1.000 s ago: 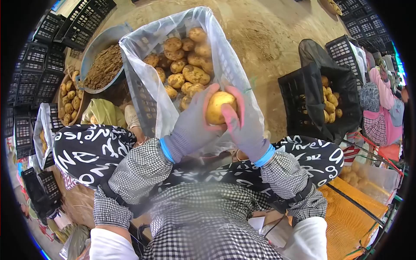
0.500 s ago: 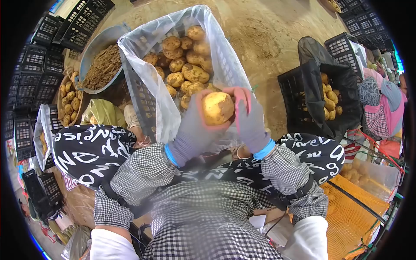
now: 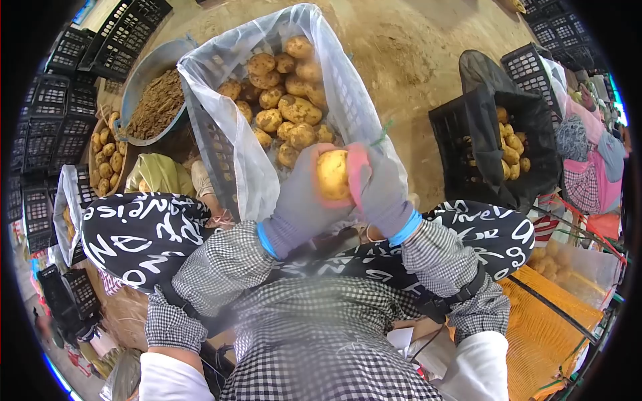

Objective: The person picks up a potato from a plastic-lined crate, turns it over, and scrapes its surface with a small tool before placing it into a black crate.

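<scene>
Potato (image 3: 333, 175) is held in gloved L hand (image 3: 304, 194), fingers closed round its L side & underside, just over near end of white-lined crate (image 3: 348, 87). By gloved R hand (image 3: 386, 190), bent fingers are set at potato's R side; whether they grip can't be told. Soil-marked potatoes (image 3: 297, 110) are piled in crate. Tub (image 3: 137, 80) w/ soil (image 3: 157, 107) is set L; black-lined crate (image 3: 461, 147) is placed R, well apart.
</scene>
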A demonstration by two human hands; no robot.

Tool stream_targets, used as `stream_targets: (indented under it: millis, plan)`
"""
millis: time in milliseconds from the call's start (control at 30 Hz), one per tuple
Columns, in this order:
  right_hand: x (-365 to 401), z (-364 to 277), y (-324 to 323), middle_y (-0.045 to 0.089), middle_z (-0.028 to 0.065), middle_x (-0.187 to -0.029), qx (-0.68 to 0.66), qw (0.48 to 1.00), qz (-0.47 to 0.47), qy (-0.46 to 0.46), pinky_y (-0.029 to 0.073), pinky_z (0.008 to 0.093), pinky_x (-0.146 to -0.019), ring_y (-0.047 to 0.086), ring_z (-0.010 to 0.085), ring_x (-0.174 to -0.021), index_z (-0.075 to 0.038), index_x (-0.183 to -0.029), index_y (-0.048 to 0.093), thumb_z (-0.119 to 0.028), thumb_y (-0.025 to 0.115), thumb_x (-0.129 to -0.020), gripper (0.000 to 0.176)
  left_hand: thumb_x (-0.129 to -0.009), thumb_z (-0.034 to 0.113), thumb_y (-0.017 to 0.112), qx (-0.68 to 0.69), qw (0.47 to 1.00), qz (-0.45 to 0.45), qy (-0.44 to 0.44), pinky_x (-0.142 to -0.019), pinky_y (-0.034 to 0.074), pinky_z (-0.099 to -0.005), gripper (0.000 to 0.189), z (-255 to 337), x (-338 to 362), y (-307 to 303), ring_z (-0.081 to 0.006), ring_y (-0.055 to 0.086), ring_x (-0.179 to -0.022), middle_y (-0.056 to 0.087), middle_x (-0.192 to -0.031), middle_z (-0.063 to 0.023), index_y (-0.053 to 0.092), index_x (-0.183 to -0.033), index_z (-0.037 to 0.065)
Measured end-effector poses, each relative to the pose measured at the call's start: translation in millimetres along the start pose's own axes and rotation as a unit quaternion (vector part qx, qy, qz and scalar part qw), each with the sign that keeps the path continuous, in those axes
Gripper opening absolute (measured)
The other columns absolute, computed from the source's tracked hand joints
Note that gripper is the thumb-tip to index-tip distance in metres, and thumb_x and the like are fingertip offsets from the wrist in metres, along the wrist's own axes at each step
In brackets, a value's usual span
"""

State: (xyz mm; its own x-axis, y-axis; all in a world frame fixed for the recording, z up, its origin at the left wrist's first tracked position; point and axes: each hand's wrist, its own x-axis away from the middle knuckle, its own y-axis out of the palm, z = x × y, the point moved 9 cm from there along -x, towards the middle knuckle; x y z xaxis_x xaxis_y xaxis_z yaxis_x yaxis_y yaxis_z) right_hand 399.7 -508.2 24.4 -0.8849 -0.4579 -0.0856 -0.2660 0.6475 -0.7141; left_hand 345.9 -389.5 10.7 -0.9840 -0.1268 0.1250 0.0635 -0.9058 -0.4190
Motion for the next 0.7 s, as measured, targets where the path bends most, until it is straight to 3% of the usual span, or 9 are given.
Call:
stream_targets:
  millis: [133, 233, 300, 367, 433, 533, 633, 700]
  plan:
    - [-0.9, 9.9, 0.2, 0.065, 0.0184, -0.091, -0.037, 0.999, 0.035, -0.006, 0.05, 0.0373, -0.071, 0.064, 0.0322, -0.077, -0.003, -0.106, 0.066, -0.032, 0.053, -0.097, 0.033, -0.068, 0.018, 0.085, 0.015, 0.999, 0.025, 0.033, -0.094, 0.048, -0.0348, 0.074, 0.0, -3.9, -2.7, -0.0227, 0.058, -0.107, 0.055, -0.115, -0.0117, 0.044, -0.129, 0.005]
    - [-11.1, 19.9, 8.8, 0.063, 0.0151, -0.088, -0.165, 0.985, -0.036, 0.028, 0.05, 0.041, -0.067, 0.062, 0.0338, -0.076, -0.011, -0.093, 0.069, -0.032, 0.06, -0.09, 0.023, -0.067, 0.023, 0.086, 0.109, 0.994, 0.008, 0.012, -0.095, 0.048, -0.0381, 0.075, -8.1, -8.9, -1.7, -0.0292, 0.058, -0.111, 0.054, -0.12, -0.0162, 0.046, -0.128, 0.006]
    - [-9.4, 25.3, 16.3, 0.064, 0.0141, -0.088, -0.257, 0.963, -0.072, 0.048, 0.05, 0.0416, -0.067, 0.062, 0.0342, -0.075, -0.013, -0.092, 0.07, -0.033, 0.062, -0.09, 0.022, -0.066, 0.023, 0.086, 0.059, 0.998, 0.015, 0.029, -0.096, 0.047, -0.0385, 0.076, -1.3, -8.2, -4.7, -0.0298, 0.057, -0.112, 0.053, -0.12, -0.0163, 0.046, -0.129, 0.007]
    - [-6.1, 24.9, 12.9, 0.065, 0.0133, -0.088, -0.214, 0.974, -0.068, 0.037, 0.05, 0.0412, -0.068, 0.063, 0.0335, -0.075, -0.013, -0.093, 0.071, -0.034, 0.06, -0.092, 0.024, -0.066, 0.021, 0.086, 0.013, 0.999, 0.017, 0.046, -0.097, 0.046, -0.0376, 0.077, 2.7, -8.2, -2.9, -0.0282, 0.056, -0.113, 0.052, -0.12, -0.0153, 0.045, -0.129, 0.006]
    - [-8.0, -1.6, -2.7, 0.066, 0.0123, -0.087, -0.034, 0.999, -0.029, 0.002, 0.051, 0.0409, -0.069, 0.064, 0.032, -0.075, -0.013, -0.094, 0.072, -0.036, 0.057, -0.095, 0.027, -0.067, 0.017, 0.086, -0.031, 0.998, 0.014, 0.058, -0.098, 0.045, -0.0354, 0.076, 1.0, -6.3, -1.2, -0.0244, 0.054, -0.113, 0.051, -0.12, -0.013, 0.044, -0.129, 0.005]
    - [0.2, 3.6, -10.5, 0.066, 0.0126, -0.082, -0.118, 0.991, 0.065, -0.005, 0.051, 0.04, -0.068, 0.064, 0.03, -0.075, -0.013, -0.094, 0.072, -0.037, 0.053, -0.097, 0.032, -0.067, 0.017, 0.086, 0.001, 0.998, -0.009, 0.057, -0.099, 0.044, -0.0364, 0.076, 2.0, -3.3, 3.3, -0.0261, 0.053, -0.114, 0.051, -0.12, -0.0137, 0.044, -0.129, 0.005]
    - [-0.5, 18.0, -2.8, 0.067, 0.0126, -0.082, -0.046, 0.997, 0.058, 0.0, 0.051, 0.0387, -0.068, 0.066, 0.0282, -0.076, -0.012, -0.1, 0.071, -0.036, 0.05, -0.099, 0.032, -0.068, 0.013, 0.084, -0.027, 0.992, 0.023, 0.119, -0.095, 0.047, -0.0354, 0.074, 11.1, -2.3, -1.4, -0.0237, 0.057, -0.108, 0.053, -0.118, -0.0124, 0.044, -0.13, 0.006]
    - [-4.1, 24.3, 0.4, 0.068, 0.0132, -0.085, -0.198, 0.978, -0.013, 0.058, 0.051, 0.0387, -0.067, 0.066, 0.0287, -0.076, -0.012, -0.105, 0.069, -0.031, 0.051, -0.098, 0.027, -0.069, 0.009, 0.083, 0.172, 0.984, -0.008, 0.052, -0.089, 0.05, -0.0328, 0.074, 1.1, -8.4, 2.5, -0.0199, 0.059, -0.102, 0.054, -0.117, -0.0108, 0.043, -0.132, 0.005]
